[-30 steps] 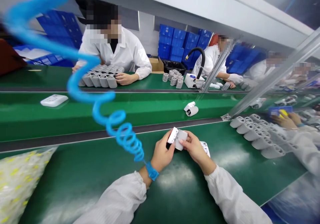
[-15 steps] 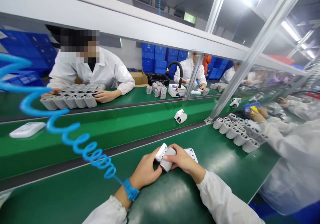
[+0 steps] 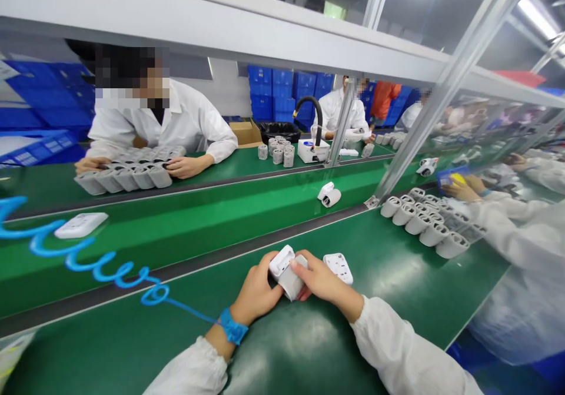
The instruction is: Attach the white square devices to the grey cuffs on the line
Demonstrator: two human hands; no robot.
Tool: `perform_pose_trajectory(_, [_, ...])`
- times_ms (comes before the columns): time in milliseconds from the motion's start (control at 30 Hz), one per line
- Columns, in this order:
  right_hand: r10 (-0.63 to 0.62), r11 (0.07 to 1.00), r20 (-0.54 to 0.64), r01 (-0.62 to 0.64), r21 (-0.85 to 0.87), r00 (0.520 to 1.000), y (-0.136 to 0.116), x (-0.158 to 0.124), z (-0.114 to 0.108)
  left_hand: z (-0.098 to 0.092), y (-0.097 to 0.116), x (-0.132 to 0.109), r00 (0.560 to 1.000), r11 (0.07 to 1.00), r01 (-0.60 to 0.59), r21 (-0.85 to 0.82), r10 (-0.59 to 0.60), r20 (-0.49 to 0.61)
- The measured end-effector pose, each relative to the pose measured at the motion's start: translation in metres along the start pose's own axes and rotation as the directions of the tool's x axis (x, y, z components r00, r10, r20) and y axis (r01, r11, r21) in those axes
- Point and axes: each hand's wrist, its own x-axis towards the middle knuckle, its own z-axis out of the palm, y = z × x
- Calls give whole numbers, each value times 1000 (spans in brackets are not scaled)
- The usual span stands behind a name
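Grey sleeve (image 3: 293, 283) and white housing (image 3: 281, 261) sit pressed together between the person's hands, over the green bench (image 3: 132, 342). The left hand (image 3: 256, 289) curls around the housing and the sleeve's near side, and the right hand (image 3: 318, 283) closes on the sleeve from the other side, its fingers narrow and wrapped. Whether the pieces touch the bench is hidden. Just beside the right hand lies a white socket plate (image 3: 338, 268). A blue wrist strap (image 3: 232, 326) circles the left wrist, with a coiled blue cord (image 3: 92, 268) running off across the bench.

Rows of grey sleeves (image 3: 424, 224) stand to the right, near a glass panel. On the middle belt (image 3: 220, 236) lie a white unit with a sleeve (image 3: 329, 195) and another plate (image 3: 82, 225). Across the belt, a co-worker's hand (image 3: 188, 166) rests on a further row of sleeves (image 3: 123, 177), with blue crates (image 3: 265, 95) behind.
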Motion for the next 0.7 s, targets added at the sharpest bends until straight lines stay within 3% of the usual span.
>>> perform_pose_trajectory(133, [-49,999,69,50,-11,996,-7,-4,-18,2,0,2,993,937,107,-333,-114,-1])
perform_pose_trajectory(300, [-274,960,-32,275,55,961,-18,-6,-42,4,-1,8,988,743,144,-653,-146,51])
perform_pose_trajectory(367, [-346,934,49,339,115,937,-19,-8,-41,4,-1,9,980,682,185,-708,-181,81])
perform_pose_trajectory(467, [-312,941,114,291,172,943,-17,-9,-36,3,0,7,964,622,260,-739,-214,159])
perform_pose_trajectory(567, [-272,942,131,237,237,953,-11,-7,-37,3,4,5,960,624,277,-731,-210,185])
perform_pose_trajectory(700, [-300,914,219,214,344,929,-8,-6,-46,4,7,3,961,612,269,-743,-225,162])
